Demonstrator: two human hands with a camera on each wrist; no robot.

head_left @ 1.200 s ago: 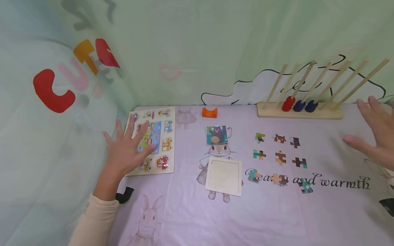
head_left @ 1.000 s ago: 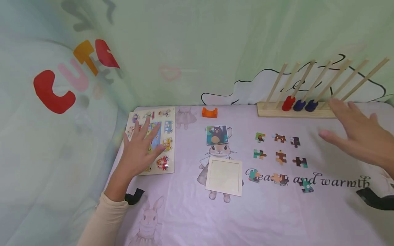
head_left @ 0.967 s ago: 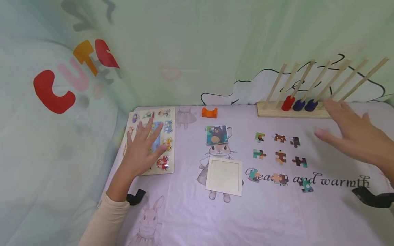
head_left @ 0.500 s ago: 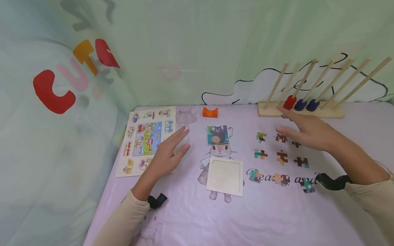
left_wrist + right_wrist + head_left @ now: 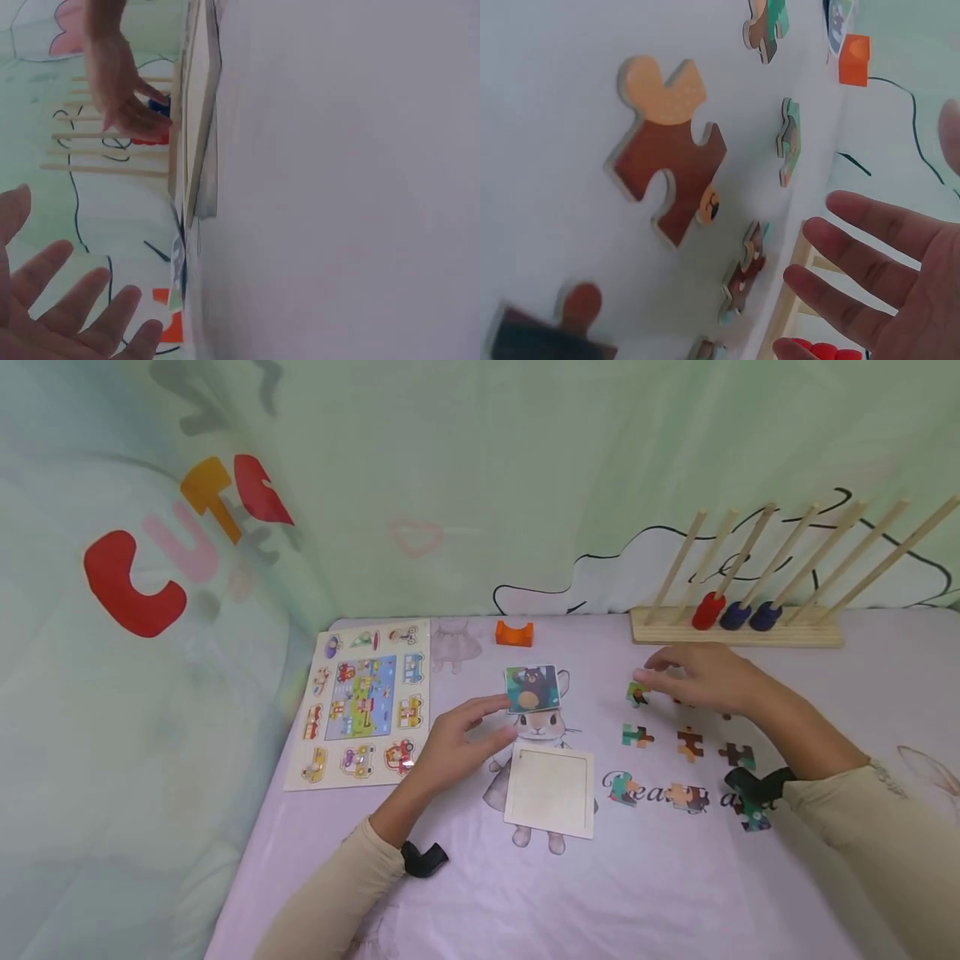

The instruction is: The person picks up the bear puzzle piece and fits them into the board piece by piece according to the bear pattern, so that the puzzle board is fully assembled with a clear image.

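My left hand point(image 5: 459, 745) hovers left of the small bear picture card point(image 5: 532, 688), its fingertips reaching the card's left edge in the head view; whether they touch is unclear. The left wrist view shows that hand's fingers point(image 5: 96, 304) loosely spread, with nothing in them. Over the back row of jigsaw pieces, my right hand point(image 5: 701, 678) has its fingertips by the green corner piece point(image 5: 637, 695). In the right wrist view its fingers point(image 5: 866, 266) are extended above the table, apart from the pieces. A shallow square wooden puzzle tray point(image 5: 550, 791) lies in front of the card.
Several loose pieces, such as a brown one point(image 5: 690, 743), lie in rows right of the tray. A vehicle peg puzzle board point(image 5: 360, 706) lies at left. At the back stand an orange block point(image 5: 514, 633) and a wooden peg rack point(image 5: 738, 627) with red and blue beads.
Both hands have come inward over the table: the left moved right from the vehicle board to the card, the right moved left from the table's right side to the pieces. The objects stay put.
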